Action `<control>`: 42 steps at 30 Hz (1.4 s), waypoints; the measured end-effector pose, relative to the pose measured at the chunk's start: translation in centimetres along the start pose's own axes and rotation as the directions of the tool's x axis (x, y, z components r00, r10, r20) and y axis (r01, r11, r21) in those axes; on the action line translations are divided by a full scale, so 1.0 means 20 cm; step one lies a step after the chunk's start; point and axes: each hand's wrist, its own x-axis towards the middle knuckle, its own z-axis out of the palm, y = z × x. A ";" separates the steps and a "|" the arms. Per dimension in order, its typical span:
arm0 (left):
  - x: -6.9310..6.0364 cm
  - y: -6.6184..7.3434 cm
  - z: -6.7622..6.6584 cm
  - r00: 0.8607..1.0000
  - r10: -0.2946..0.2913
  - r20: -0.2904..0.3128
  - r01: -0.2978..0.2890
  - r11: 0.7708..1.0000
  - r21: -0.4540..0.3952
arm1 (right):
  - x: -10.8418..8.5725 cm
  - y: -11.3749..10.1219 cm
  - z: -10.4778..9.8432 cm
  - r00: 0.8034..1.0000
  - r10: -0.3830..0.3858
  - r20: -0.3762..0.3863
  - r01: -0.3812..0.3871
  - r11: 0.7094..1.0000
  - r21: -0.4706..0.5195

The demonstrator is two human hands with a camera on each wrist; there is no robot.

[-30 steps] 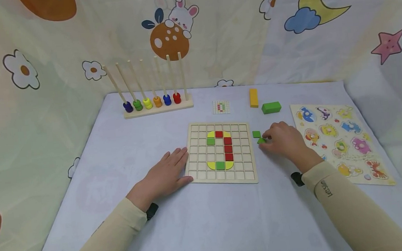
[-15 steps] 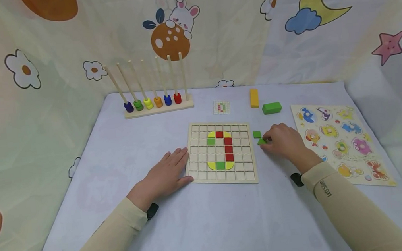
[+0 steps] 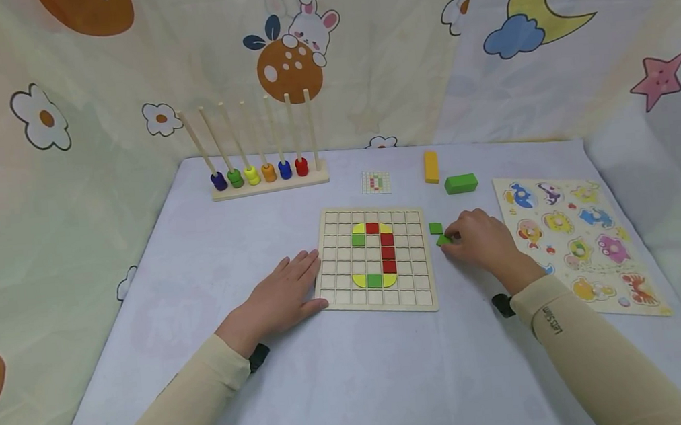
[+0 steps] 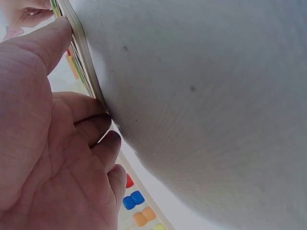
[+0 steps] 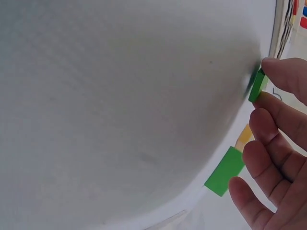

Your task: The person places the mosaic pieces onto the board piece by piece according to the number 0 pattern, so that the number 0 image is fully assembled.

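A wooden grid board (image 3: 336, 273) lies at the middle of the table, with red, green and yellow tiles set in some cells. My left hand (image 3: 280, 299) rests at its left edge; in the left wrist view the thumb and fingertips touch the board's side (image 4: 85, 57). Just right of the board, my right hand (image 3: 481, 240) pinches a small green tile (image 5: 258, 86) between thumb and index finger, close above the cloth. Another green tile (image 3: 436, 228) lies flat beside it, near the board's right edge.
Behind the board lies a small pattern card (image 3: 376, 182). A bead rack (image 3: 270, 186) with upright rods stands back left. An orange block (image 3: 430, 167) and a green block (image 3: 461, 183) lie back right. An animal puzzle board (image 3: 593, 248) lies at the right.
The view has shifted very slightly. Both hands and the tiles stay in place, and the right hand keeps its pinch on the green tile.
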 end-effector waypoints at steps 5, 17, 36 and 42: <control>0.00 0.00 0.00 1.000 -0.006 0.000 0.006 1.000 -0.004 | 0.00 -0.02 -0.02 1.000 -0.012 -0.024 0.012 1.000 0.006; 0.00 0.01 0.00 1.000 -0.011 -0.003 0.011 1.000 -0.007 | -0.02 -0.14 -0.07 0.999 -0.024 -0.046 0.024 1.000 -0.005; 0.00 0.00 0.00 1.000 -0.007 -0.005 0.007 1.000 -0.008 | 0.02 -0.42 -0.12 0.983 -0.159 -0.087 0.155 0.986 -0.055; 0.00 0.01 0.00 1.000 -0.005 -0.002 0.005 1.000 -0.021 | 0.05 -0.52 -0.11 0.968 -0.229 -0.107 0.222 0.972 -0.074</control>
